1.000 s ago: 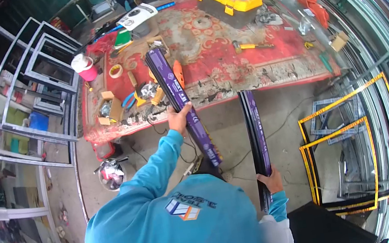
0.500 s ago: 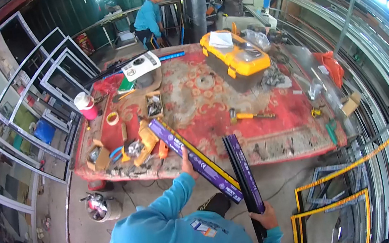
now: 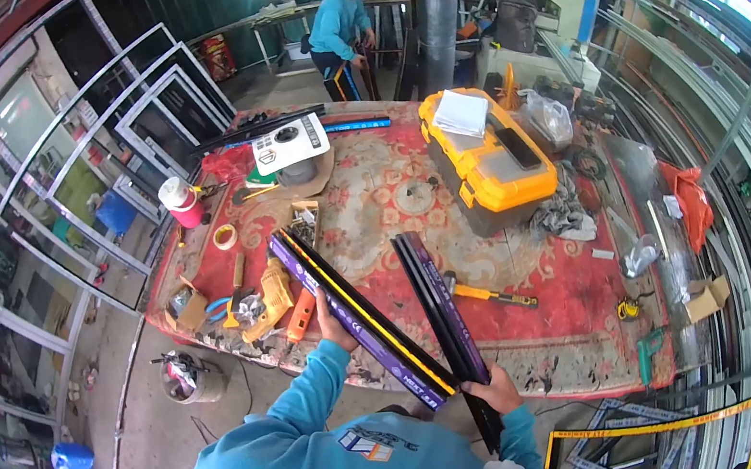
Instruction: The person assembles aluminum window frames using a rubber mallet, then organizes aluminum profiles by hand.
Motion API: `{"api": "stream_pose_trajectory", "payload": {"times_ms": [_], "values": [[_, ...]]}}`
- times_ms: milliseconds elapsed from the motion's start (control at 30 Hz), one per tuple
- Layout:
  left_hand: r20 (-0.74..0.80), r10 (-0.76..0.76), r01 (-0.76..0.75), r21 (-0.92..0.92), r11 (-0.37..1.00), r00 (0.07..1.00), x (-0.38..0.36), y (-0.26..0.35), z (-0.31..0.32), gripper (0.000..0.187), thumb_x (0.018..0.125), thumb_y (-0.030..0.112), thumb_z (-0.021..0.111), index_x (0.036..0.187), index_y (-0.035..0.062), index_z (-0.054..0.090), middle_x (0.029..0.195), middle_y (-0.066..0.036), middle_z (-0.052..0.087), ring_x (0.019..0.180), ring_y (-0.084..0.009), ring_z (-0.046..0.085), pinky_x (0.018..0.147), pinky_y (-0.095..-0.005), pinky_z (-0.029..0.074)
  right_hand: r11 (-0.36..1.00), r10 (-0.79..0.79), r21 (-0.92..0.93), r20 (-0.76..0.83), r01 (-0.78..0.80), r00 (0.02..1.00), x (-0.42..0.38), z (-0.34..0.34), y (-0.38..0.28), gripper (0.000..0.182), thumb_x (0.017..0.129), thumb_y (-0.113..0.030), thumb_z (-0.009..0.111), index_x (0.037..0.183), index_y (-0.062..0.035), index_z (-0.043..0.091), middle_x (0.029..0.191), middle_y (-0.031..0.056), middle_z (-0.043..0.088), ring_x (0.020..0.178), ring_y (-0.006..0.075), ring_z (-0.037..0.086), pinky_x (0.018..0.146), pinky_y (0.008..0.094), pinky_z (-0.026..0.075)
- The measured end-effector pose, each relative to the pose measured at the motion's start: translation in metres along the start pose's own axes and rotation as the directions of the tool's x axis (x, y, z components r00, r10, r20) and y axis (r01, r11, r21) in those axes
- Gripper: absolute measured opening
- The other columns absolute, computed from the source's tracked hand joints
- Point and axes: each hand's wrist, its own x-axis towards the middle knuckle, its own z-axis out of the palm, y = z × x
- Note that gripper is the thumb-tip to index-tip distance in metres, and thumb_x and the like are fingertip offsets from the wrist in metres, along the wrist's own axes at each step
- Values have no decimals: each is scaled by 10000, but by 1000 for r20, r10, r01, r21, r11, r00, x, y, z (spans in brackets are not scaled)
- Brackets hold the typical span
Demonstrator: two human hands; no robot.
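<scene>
Left hand [image 3: 335, 326] grips purple profile [image 3: 354, 317], right hand [image 3: 493, 393] grips black one [image 3: 440, 307].

Two long profiles lie over near edge of table [image 3: 595, 338]: left profile [image 3: 354, 315] runs diagonal, left hand [image 3: 336, 330] on it mid-length; right profile [image 3: 440, 307] just beside, right hand [image 3: 494, 390] at its near end. Hammer [image 3: 491, 293] right of profiles. Toolbox [image 3: 491, 164] further back, right. Cable reel [image 3: 289, 145] at far edge. Cup [image 3: 179, 202] at far-left corner. Bucket [image 3: 191, 378] on floor left of table. Another person [image 3: 340, 31] stands behind table.
</scene>
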Motion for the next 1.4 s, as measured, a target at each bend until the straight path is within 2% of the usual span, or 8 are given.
{"api": "stream_pose_trajectory", "payload": {"times_ms": [200,233,467,600,867,933,1100,1400], "values": [[-119,101,-106,-36,994,988,0,-14,2,576,809,669,563,964,120,642,842,-79,674,750,-263,656,731,-448,559,980,-19,198,251,-32,968,34,-22,-19,492,732,-106,688,1178,58,562,1008,86,646,892,156,599,842,291,461],[-134,121,-127,-36,991,984,-1,-16,-4,575,804,672,567,969,127,642,847,-75,674,753,-263,656,735,-454,558,978,-61,207,223,14,973,41,-26,-18,481,724,-188,725,1129,32,587,922,101,663,829,173,621,773,315,484],[-430,172,-192,-3,981,886,-33,-43,-32,575,772,690,591,972,152,629,851,-65,666,770,-269,640,779,-478,537,998,1,-55,131,7,991,113,-68,30,533,688,-253,788,1067,59,579,941,130,661,858,197,632,812,328,493],[-462,320,-392,-68,917,827,-64,-63,-37,675,752,721,578,1073,129,627,993,-98,668,880,-330,631,881,-527,498,943,-102,331,263,9,959,152,-73,28,455,732,-224,752,1084,17,591,970,91,639,853,173,633,768,321,498],[-450,483,-578,-95,811,751,-91,-64,-56,709,822,654,561,1251,90,547,1196,-109,619,1028,-311,605,955,-477,467,815,-72,532,484,-228,872,244,-61,9,470,764,-192,721,1141,3,519,948,104,649,806,232,667,722,375,558],[-495,516,-613,-41,789,699,-90,-58,-72,716,819,658,564,1252,88,544,1184,-114,619,1024,-315,603,948,-478,472,960,-103,280,330,7,939,261,-54,6,504,724,-149,760,1120,9,491,953,73,595,908,177,594,823,327,503],[-518,536,-644,-38,764,667,-80,-37,-61,705,814,657,573,1230,88,552,1144,-109,628,990,-311,609,916,-478,490,975,-210,119,209,188,955,326,-18,23,458,687,-116,755,1059,30,532,933,108,635,825,188,621,763,338,516],[-499,509,-613,-60,788,702,-58,-3,-68,687,818,647,578,1200,76,569,1097,-107,642,952,-291,620,907,-446,499,999,14,-35,-63,-16,998,406,100,35,516,605,-153,777,1024,54,558,927,149,653,832,276,642,788,377,510]]}}
